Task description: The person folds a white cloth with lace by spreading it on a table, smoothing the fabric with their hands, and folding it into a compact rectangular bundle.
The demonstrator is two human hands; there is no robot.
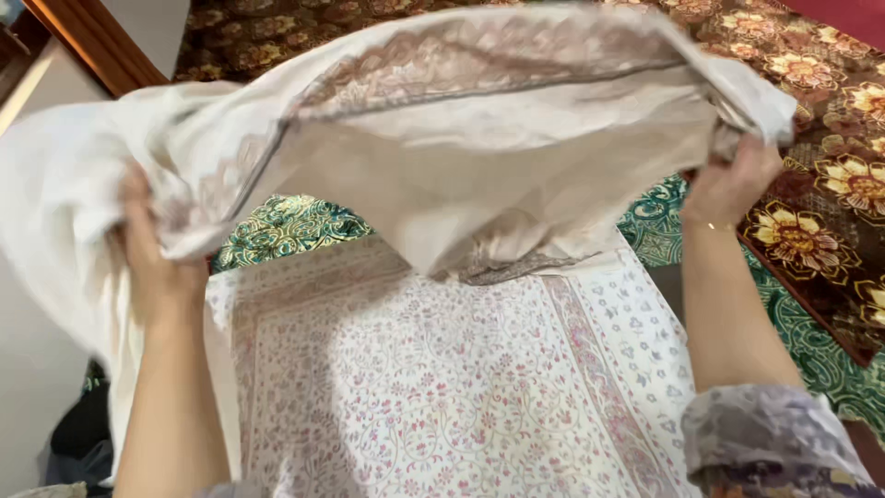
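I hold a cream-white cloth [479, 138] with a faded patterned border up in the air, spread wide between both hands. My left hand [152, 258] grips its left edge, fingers curled into the bunched fabric. My right hand [733, 184] grips the right edge at about the same height. The cloth sags in the middle and hides what lies behind it. Below it lies a white sheet [442, 387] printed with small pink and blue flowers.
A green patterned bedcover [286, 226] shows under the flowered sheet. A dark brown blanket [820, 221] with large yellow flowers lies at the right and back. A wooden frame edge [97, 41] stands at the top left, beside a pale floor [28, 369].
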